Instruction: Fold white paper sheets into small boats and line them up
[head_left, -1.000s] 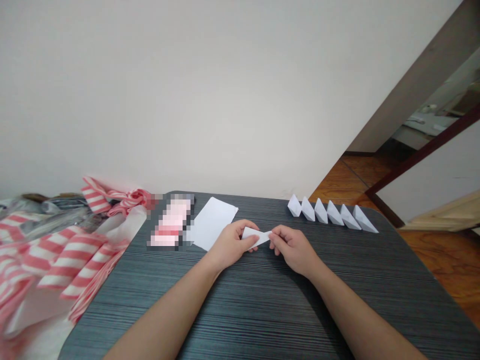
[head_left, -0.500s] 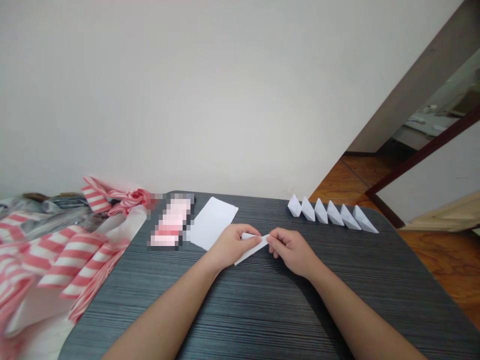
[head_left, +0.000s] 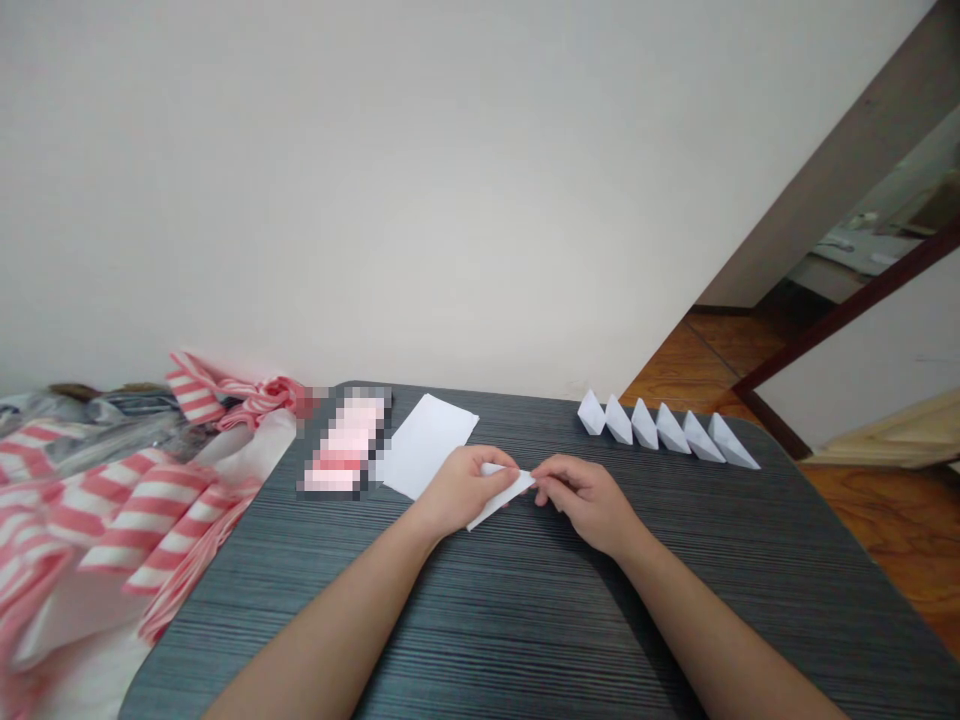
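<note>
A small folded piece of white paper (head_left: 496, 505) is held just above the dark table, slanting up to the right. My left hand (head_left: 466, 492) is closed on it, thumb on top and fingers behind. At its right-hand tip my right hand (head_left: 581, 495) pinches the paper between thumb and forefinger, the other fingers curled. Behind my left hand lie flat white paper sheets (head_left: 427, 445), partly covered by that hand. To the right, several folded white paper shapes (head_left: 645, 425) stand in a slanting row near the table's back edge.
The dark wood-grain table (head_left: 480, 640) stands against a pale wall (head_left: 450, 200). A pixelated pinkish oblong (head_left: 345, 440) lies at its back left. Red-and-white striped cloth (head_left: 135, 510) is heaped left of the table. Wooden floor (head_left: 720, 350) and a doorway show on the right.
My right hand's fingers have shifted slightly at the paper's tip, and the paper has turned a little, showing a wider face. My left hand keeps its hold.
</note>
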